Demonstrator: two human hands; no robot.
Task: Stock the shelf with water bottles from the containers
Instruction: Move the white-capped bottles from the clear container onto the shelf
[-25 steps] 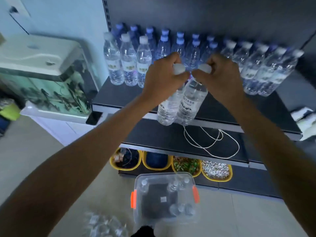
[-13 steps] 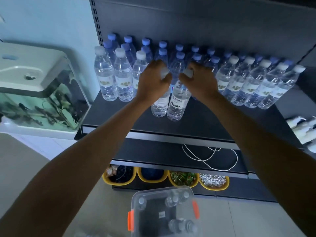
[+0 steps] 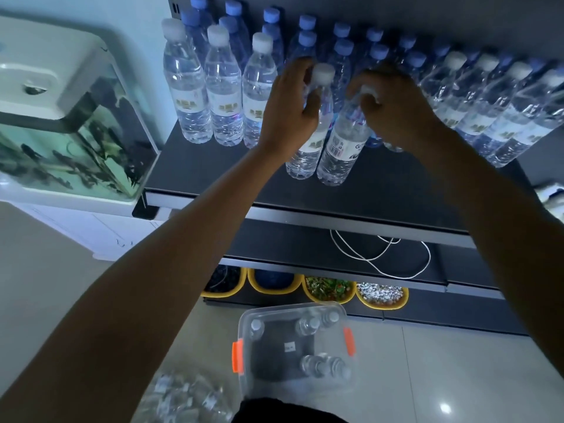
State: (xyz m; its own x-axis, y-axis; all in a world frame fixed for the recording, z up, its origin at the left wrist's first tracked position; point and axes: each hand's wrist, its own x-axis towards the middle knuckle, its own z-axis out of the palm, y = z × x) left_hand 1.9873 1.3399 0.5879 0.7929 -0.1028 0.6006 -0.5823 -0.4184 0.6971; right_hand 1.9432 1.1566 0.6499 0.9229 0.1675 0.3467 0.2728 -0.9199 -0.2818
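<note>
Bottles (image 3: 338,154) half-hidden by gripping left hand (image 3: 290,108), right hand (image 3: 393,111).

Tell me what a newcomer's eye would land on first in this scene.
The left grip and right grip, both bare hands, hold the left bottle and right bottle by their necks at the middle of the dark shelf, in front of rows of blue-capped bottles. A greenish fish tank stands to the left. A clear container with orange latches sits on the floor below.
</note>
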